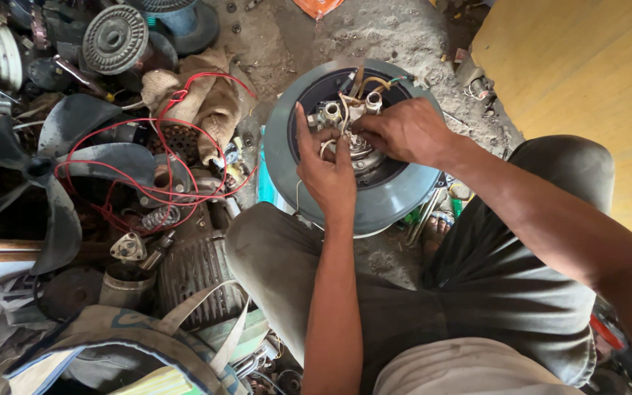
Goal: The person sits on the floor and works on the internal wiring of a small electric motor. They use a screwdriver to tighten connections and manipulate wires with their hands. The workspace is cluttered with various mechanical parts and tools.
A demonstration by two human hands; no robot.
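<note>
Round grey motor housing (396,197) rests between the person's knees, above the dirt floor (374,33). Wire ends (363,84) rise from its dark centre. Left hand (325,170) lies on the centre, fingers pinching a pale wire. Right hand (404,130) is clenched on the wiring alongside, touching the left. Red wire (184,139) and a black fan blade (60,161) lie well left.
</note>
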